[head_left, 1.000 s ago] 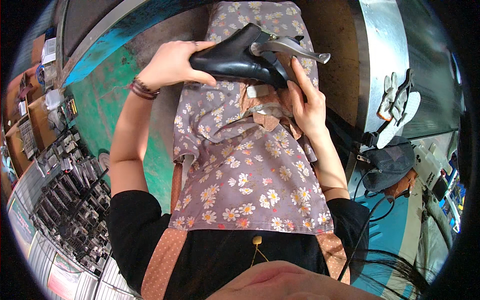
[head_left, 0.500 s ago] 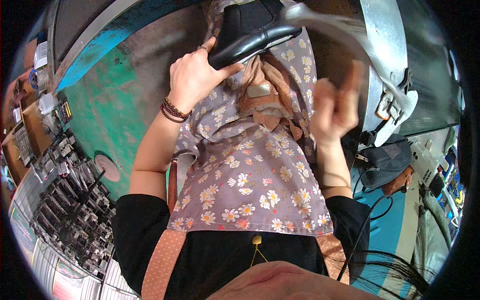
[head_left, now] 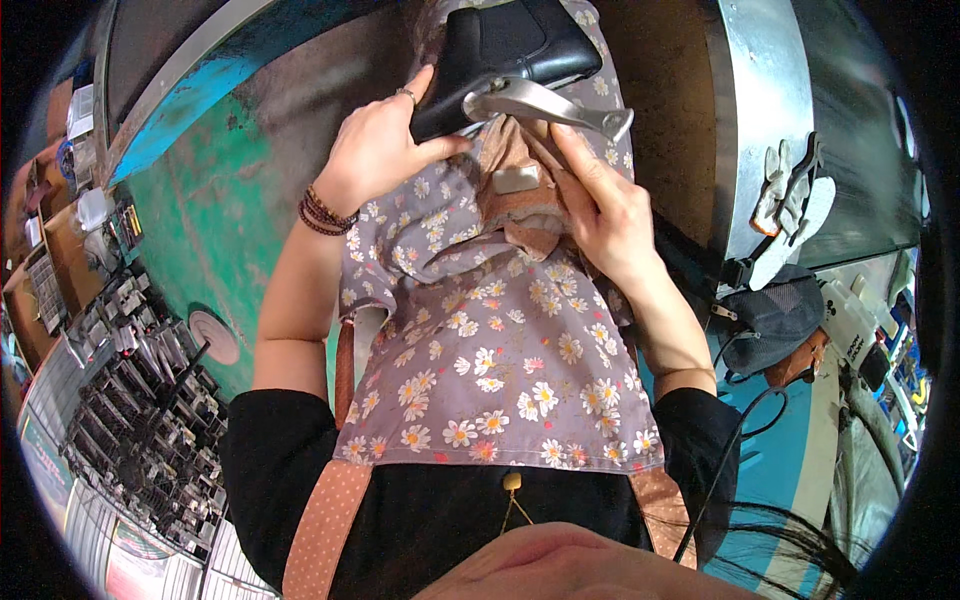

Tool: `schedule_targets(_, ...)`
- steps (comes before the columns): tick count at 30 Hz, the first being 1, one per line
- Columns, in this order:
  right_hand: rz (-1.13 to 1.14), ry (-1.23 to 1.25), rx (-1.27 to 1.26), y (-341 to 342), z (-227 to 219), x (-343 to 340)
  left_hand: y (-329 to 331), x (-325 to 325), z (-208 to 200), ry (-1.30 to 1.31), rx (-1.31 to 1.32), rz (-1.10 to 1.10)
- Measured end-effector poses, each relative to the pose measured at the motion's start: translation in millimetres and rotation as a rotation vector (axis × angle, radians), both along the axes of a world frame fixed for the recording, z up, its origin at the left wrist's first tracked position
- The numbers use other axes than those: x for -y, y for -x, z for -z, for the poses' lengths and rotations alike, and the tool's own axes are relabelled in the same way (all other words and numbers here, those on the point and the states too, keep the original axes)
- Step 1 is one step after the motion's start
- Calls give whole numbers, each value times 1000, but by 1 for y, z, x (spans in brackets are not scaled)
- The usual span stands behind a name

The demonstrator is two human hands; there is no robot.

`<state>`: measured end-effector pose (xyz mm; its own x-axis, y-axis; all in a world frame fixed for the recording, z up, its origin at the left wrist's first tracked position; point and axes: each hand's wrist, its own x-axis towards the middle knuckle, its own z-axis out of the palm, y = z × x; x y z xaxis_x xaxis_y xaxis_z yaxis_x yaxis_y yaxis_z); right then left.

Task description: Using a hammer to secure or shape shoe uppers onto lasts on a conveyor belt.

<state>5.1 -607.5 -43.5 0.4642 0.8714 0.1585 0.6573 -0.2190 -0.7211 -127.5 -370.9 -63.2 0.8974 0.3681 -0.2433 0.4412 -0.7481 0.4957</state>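
Observation:
A black leather ankle boot with a dark side panel lies tilted across my lap at the top of the view. My left hand is wrapped round its left end, the thumb on the near side. In my right hand is a cobbler's hammer, its curved metal head resting against or just above the boot's near edge; contact I cannot tell. My right fingers partly hide the handle. Just below the hammer, a crumpled brown cloth with a pale patch lies on the flowered apron.
Pale work gloves hang by the curved metal edge on the right. Below them sits a dark mesh bag. Green flooring spreads out on the left, beside a rack crowded with small dark parts.
My right hand and the hammer, blurred before at the right, have come left and down to the boot. The boot has turned slightly, and my left hand has shifted a little left.

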Motion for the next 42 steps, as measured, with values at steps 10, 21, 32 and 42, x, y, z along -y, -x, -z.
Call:
schedule_targets(10,-86,86,60,1,-17,-2,-1,5,1,-37,56,-18)
schedule_targets(21,-180,52,142,7,-15,-11,6,2,6,58,83,5)
schedule_targets(32,-6,47,17,-8,2,1,-7,5,-11,27,-77,-122)
schedule_targets(42,37,-9,18,-15,8,2,-4,9,-4,36,-55,-102)
